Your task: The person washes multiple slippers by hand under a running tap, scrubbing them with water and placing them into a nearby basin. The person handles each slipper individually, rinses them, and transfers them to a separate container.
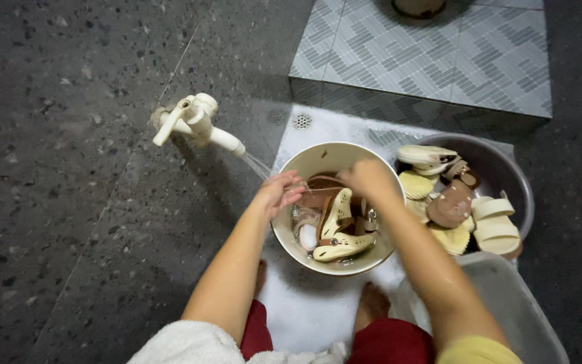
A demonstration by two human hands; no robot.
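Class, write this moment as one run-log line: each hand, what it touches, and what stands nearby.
left hand: at cream basin rim, under tap stream | right hand: over sandals in basin | nearby: grey basin of sandals

I see my way to the cream bowl (291, 232) pinched: the tap (193, 123) juts in from the wall on its left rim, and the grey basin (516, 178) heaped with sandals (453, 202) touches its right rim. The white floor strip (304, 307) at its near edge is open between my feet.
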